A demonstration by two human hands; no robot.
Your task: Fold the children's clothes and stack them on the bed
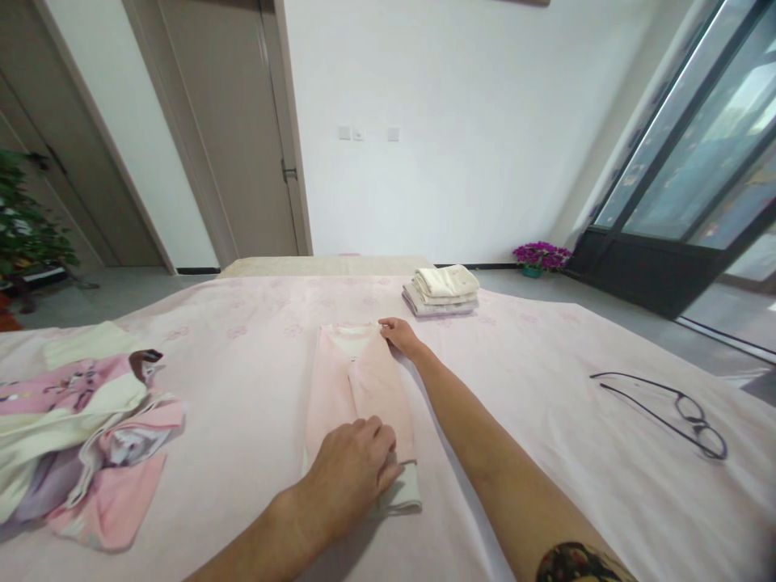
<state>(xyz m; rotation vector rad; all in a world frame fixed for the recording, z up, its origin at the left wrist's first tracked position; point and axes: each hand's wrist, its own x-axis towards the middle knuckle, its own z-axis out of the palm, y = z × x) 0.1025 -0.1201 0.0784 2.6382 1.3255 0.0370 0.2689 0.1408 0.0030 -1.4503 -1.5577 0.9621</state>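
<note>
A pale pink long-sleeved top [331, 388] lies in front of me, its sleeves folded in over the front and its white neckline at the far end. My right hand [398, 333] reaches past it to the far right corner and pinches the shoulder edge there. Nearer to me, my left hand [357, 457] rests low on the top with its fingers curled together against the fabric. That hand hides part of the lower sleeves. A pale hem shows beyond it at the near right.
Several crumpled garments [90, 436] are heaped at the left. A stack of folded clothes [445, 291] stands at the far side. Eyeglasses [679, 408] lie on the right of the pink cloth [521, 380] covering the surface. Potted purple flowers [539, 256] stand by the wall.
</note>
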